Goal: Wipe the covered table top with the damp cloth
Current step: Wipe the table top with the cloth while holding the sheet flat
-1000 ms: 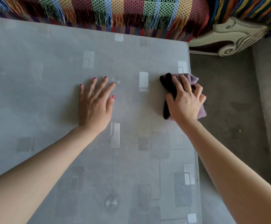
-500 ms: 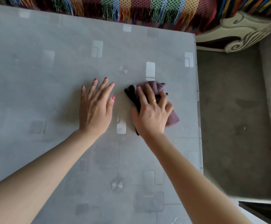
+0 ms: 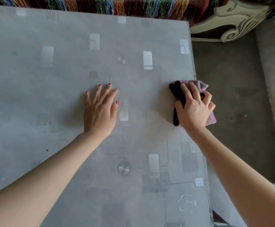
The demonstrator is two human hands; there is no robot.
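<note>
Cloth (image 3: pixel 202 86) back out at the desk's right edge, up from mid-desk half a second ago; left hand (image 3: pixel 99 112) hasn't shifted.
Purple cloth with a black part sits bunched under the right hand (image 3: pixel 193 110), fingers curled down over it, pressing it onto the grey covered desk (image 3: pixel 51 95), part overhanging the edge. Ring (image 3: pixel 197 97) on that hand. Left hand flat, fingers spread, holding nothing, near centre. Fringed striped blanket (image 3: pixel 100 4) along the far edge; grey floor (image 3: pixel 232 95) to the right.

Your left hand (image 3: pixel 100 110) lies flat, palm down, fingers spread. Your right hand (image 3: pixel 193 108) presses down, fingers curled; both forearms reach forward.
</note>
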